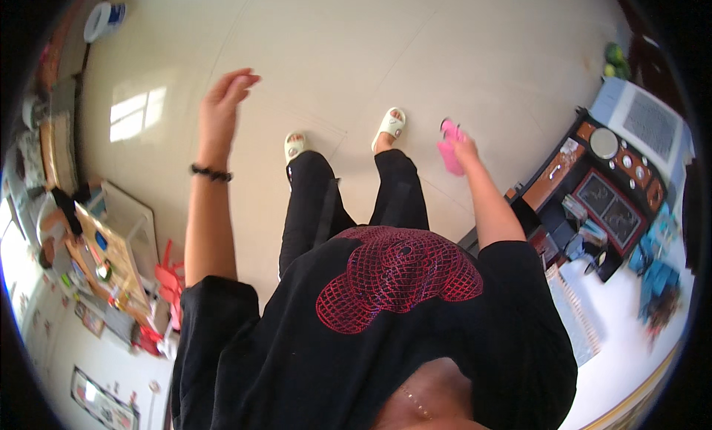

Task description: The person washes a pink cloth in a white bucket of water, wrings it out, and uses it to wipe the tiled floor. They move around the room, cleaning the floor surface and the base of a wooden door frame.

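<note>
My right hand (468,151) grips a pink bottle (451,158) with a black loop at its upper end. It hangs beside my right leg, clear of the floor. Out ahead on the left, my left hand (221,110) is raised in the air with its fingers loosely bent, and nothing shows in it. A dark beaded bracelet (210,173) circles that wrist. Below are my black trousers (311,202) and pale open-toed slippers (392,123) on the glossy tiled floor (311,52).
On the left stand a wooden table (125,263) with several small items and a red plastic chair (169,280); a person (51,235) appears beside it. A white bucket (99,23) is at upper left. A dark wooden cabinet (562,171) stands right, with green melons (614,60) beyond.
</note>
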The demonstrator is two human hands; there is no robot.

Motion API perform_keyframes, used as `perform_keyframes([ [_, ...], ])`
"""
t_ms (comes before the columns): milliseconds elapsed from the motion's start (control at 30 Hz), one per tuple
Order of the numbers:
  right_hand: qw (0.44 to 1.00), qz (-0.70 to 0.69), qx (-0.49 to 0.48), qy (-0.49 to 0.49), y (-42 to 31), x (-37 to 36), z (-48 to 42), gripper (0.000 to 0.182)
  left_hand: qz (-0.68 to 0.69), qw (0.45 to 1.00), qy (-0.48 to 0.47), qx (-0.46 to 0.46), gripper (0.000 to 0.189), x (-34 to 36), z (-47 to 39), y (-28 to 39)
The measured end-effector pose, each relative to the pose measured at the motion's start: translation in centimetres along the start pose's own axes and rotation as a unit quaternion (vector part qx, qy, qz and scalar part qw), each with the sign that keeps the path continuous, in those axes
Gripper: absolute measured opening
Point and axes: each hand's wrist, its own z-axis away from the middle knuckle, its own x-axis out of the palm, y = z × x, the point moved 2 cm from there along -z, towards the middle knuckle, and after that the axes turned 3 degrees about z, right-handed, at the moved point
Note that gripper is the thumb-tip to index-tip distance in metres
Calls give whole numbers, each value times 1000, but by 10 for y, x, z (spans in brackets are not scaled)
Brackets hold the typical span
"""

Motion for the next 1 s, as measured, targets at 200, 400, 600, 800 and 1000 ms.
perform_keyframes([
  [200,997,-11,-81,-2,-39,19,-129,51,-163,968,-67,-180,31,91,-24,-249],
  [400,952,129,-279,-2,-77,173,-195,50,-261,931,-113,-231,28,114,-60,-395],
  [600,825,280,-490,-17,-83,331,-222,58,-303,932,-94,-174,27,122,-126,-530],
  [800,631,421,-644,-103,-72,413,-281,65,-477,876,-69,22,50,100,-217,-605],
  [1000,704,375,-599,74,-119,368,-374,67,-609,790,16,60,101,91,-324,-592],
])
